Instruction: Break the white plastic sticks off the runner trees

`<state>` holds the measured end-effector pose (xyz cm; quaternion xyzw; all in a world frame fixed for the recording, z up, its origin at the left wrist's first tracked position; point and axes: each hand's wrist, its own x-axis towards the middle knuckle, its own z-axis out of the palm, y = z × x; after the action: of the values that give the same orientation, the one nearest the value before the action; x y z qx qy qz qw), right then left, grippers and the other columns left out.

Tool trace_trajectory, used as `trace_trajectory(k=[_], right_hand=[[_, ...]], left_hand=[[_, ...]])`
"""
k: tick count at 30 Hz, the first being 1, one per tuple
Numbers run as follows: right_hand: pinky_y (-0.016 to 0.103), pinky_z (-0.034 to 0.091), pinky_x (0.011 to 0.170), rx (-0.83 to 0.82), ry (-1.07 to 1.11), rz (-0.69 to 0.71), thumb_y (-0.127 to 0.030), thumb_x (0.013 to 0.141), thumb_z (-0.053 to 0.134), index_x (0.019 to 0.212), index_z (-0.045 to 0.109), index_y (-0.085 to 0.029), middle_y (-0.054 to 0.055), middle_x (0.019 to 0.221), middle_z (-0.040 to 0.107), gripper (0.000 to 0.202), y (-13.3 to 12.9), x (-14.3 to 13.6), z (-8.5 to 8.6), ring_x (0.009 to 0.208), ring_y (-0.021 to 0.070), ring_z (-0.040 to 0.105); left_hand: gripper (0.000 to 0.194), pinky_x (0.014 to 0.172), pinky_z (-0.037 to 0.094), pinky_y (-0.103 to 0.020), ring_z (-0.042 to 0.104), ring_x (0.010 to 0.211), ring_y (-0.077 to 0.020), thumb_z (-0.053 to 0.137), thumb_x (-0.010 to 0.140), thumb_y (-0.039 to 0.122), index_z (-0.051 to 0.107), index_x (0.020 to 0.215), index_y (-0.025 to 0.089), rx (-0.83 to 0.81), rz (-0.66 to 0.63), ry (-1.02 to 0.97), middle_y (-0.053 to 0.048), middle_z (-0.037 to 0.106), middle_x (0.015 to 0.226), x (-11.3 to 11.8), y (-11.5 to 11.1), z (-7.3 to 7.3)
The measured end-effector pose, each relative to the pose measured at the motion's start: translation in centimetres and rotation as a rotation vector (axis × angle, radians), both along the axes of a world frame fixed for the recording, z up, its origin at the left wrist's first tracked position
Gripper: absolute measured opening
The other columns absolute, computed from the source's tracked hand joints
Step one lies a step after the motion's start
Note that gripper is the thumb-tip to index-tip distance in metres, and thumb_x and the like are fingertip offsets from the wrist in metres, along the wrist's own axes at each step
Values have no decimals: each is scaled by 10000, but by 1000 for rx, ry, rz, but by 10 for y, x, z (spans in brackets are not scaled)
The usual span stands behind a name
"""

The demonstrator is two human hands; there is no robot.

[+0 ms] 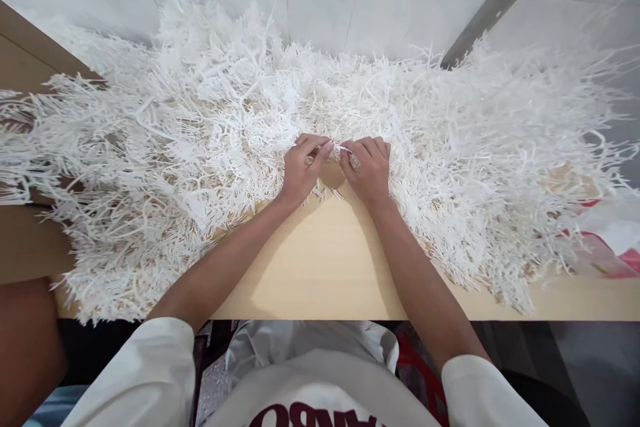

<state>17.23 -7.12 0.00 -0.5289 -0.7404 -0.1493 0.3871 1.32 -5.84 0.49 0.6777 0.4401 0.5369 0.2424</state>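
Near the middle of the table, my left hand (301, 172) and my right hand (370, 168) face each other with fingers closed in a pinch. A short, thin white strand (342, 148) stretches between the two sets of fingertips, one end in each. Its far ends are hidden by the fingers. A large tangled heap of white, branching, stringy pieces (225, 100) spreads behind and on both sides of my hands. A few small loose white bits (337, 195) lie on the wood just below them.
The light wooden table (320, 260) has its front edge close to my body. A tiled wall (325, 7) rises behind the heap. Brown cardboard (35, 47) stands at the left, a clear and red plastic bag (605, 250) lies at the right. Another person's bare limb (30, 340) shows lower left.
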Motion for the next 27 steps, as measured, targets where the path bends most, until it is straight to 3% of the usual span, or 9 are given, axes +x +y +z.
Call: trace_trajectory(k=[3, 6, 11, 14, 18, 23, 27], right_hand=[[354, 362, 841, -44, 48, 4, -355, 982, 483, 1051, 679, -242, 37, 913, 684, 236, 0, 0, 1, 911, 192, 576], [375, 357, 882, -109, 19, 36, -444, 965, 517, 1189, 650, -290, 44, 1072, 684, 302, -1, 0, 1, 1019, 210, 576], [384, 353, 895, -127, -26, 47, -479, 973, 493, 1224, 626, -335, 38, 1213, 657, 319, 0, 0, 0, 1097, 218, 547], [388, 351, 890, -169, -32, 47, -432, 982, 490, 1146, 642, -317, 37, 1219, 656, 251, 0, 1, -1, 1102, 221, 533], [388, 342, 862, -197, -14, 27, -286, 985, 488, 973, 660, -275, 34, 1105, 680, 173, 0, 2, 0, 1041, 216, 530], [394, 329, 841, -189, -90, 38, -169, 951, 481, 948, 652, -280, 24, 1124, 662, 204, -5, 1, 3, 1036, 228, 503], [404, 329, 851, -203, -119, 14, -116, 920, 496, 960, 653, -289, 17, 1114, 662, 237, -4, 1, 0, 1037, 234, 493]], left_hand=[[339, 760, 525, -243, 644, 835, -122, 576, 915, 508, 734, 942, 210, 17, -10, -7, -41, 690, 919, -1, 1, -2], [308, 731, 526, -232, 657, 768, -105, 550, 937, 485, 689, 1006, 219, -80, -87, -55, -20, 728, 908, 0, 1, -4], [179, 664, 496, -209, 632, 663, -86, 514, 972, 375, 591, 933, 218, -120, -185, -69, 24, 685, 759, 1, 1, -8], [163, 670, 479, -212, 627, 666, -83, 453, 994, 330, 564, 944, 221, -106, -198, 13, 23, 688, 790, 1, 0, -9], [90, 619, 422, -210, 574, 633, -77, 496, 950, 289, 546, 921, 220, -86, -110, 113, 33, 656, 766, 3, -4, -5], [91, 547, 352, -215, 446, 545, -75, 553, 861, 221, 477, 811, 222, -140, -103, 137, 65, 501, 631, 5, -3, -1], [123, 530, 302, -247, 416, 523, -89, 507, 864, 227, 429, 769, 220, -176, -116, 214, 61, 460, 591, 4, -3, 1]])
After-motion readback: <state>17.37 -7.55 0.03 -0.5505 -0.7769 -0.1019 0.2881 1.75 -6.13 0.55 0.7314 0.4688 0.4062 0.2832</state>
